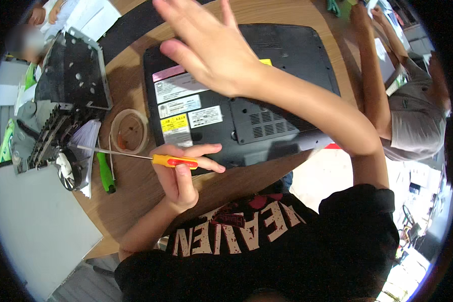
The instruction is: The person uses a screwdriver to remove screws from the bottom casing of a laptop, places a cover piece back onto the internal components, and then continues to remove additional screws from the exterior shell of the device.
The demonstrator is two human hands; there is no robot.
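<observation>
A black laptop [214,128] lies bottom side up on the wooden table, with several white, yellow and pink labels and a vented cover panel [267,126]. My left hand [173,178], at its near left edge, grips a yellow-handled screwdriver [161,160] between thumb and fingers. The thin metal shaft points left, away from the laptop, and two of that hand's fingers stick out to the right. Above the laptop's far left part, my right hand [214,55] is raised with fingers spread and nothing in it. That forearm crosses over the laptop and hides part of its underside.
Left of the laptop are a round clear tub [130,132] with small bits inside and a green-handled screwdriver [105,172]. Beyond them stand dismantled machine parts [75,70] and a small fan [67,169]. Another person in a grey shirt [418,118] sits at the right.
</observation>
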